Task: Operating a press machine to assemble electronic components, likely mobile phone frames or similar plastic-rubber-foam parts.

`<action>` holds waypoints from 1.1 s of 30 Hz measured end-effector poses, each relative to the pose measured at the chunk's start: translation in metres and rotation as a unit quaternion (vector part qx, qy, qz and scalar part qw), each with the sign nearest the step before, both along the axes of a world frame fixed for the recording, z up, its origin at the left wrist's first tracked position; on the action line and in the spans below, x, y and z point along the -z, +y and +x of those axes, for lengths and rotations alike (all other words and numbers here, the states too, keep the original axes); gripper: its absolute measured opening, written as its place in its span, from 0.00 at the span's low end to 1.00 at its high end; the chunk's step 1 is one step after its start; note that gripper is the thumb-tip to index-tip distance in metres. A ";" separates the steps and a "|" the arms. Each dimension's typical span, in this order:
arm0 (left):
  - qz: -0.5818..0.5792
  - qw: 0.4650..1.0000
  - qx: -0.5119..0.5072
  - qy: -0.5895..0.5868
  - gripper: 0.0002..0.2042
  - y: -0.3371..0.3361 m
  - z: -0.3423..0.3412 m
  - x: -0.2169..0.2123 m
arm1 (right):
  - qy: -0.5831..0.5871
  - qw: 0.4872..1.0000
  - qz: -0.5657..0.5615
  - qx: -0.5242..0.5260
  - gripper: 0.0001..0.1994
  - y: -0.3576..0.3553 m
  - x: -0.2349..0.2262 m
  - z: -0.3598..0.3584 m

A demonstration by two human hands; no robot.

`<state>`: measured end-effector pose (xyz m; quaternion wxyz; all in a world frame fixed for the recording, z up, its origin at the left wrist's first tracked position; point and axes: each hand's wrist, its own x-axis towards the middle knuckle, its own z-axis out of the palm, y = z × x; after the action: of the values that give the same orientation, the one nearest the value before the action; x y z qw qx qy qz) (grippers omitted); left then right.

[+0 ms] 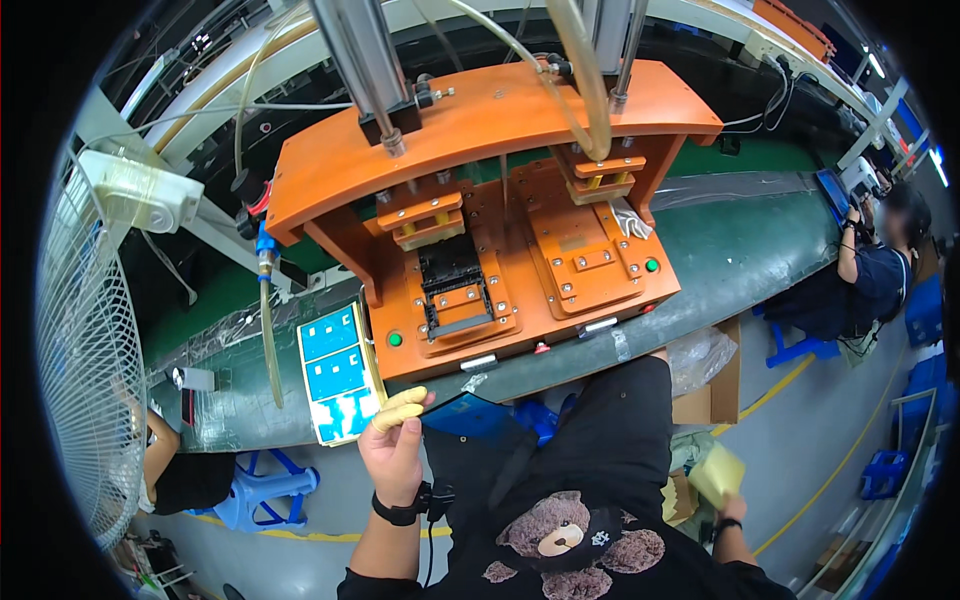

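My left hand [395,450], with pale yellow finger cots, pinches the corner of a thin dark blue panel [468,415] in front of the bench edge. Low on the right, my right hand [733,507] grips a pale yellow sheet [718,472] beside an open bag of crumpled wrapping [690,450]. Ahead stands an orange two-station press [500,110]. A black plastic frame [455,290] lies in its left fixture; the right fixture [590,260] shows bare orange plates. To the press's left, a sheet with bright blue film pieces [335,372] lies on the bench.
The press sits on a green-topped bench [740,235]. A white fan [90,350] is at far left, with a blue stool [265,495] near it. A cardboard box [715,385] holds clear plastic. Another person [880,250] sits at far right; another person's arm [160,450] shows at left.
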<state>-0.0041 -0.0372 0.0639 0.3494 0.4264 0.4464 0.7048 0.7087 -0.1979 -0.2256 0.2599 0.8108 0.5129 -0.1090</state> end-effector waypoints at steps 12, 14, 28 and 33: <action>-0.022 0.916 -0.056 0.396 0.13 0.012 -0.019 -0.027 | 0.554 0.645 0.441 -0.287 0.20 0.304 -0.272 -0.402; -0.033 0.909 -0.010 0.416 0.14 0.013 -0.024 -0.034 | 0.527 0.587 0.393 -0.473 0.24 0.317 -0.339 -0.480; -0.117 0.902 0.068 0.410 0.17 0.094 -0.062 -0.074 | 0.637 0.511 0.483 -0.317 0.06 0.345 -0.407 -0.414; -0.168 0.877 0.041 0.448 0.13 0.170 -0.063 -0.065 | 0.807 0.327 0.470 0.142 0.10 0.354 -0.360 -0.257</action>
<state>-0.0671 0.1329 0.1289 0.2066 0.6493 0.6492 0.3380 0.4512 0.1559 0.1349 -0.7261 0.3722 0.3131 -0.4860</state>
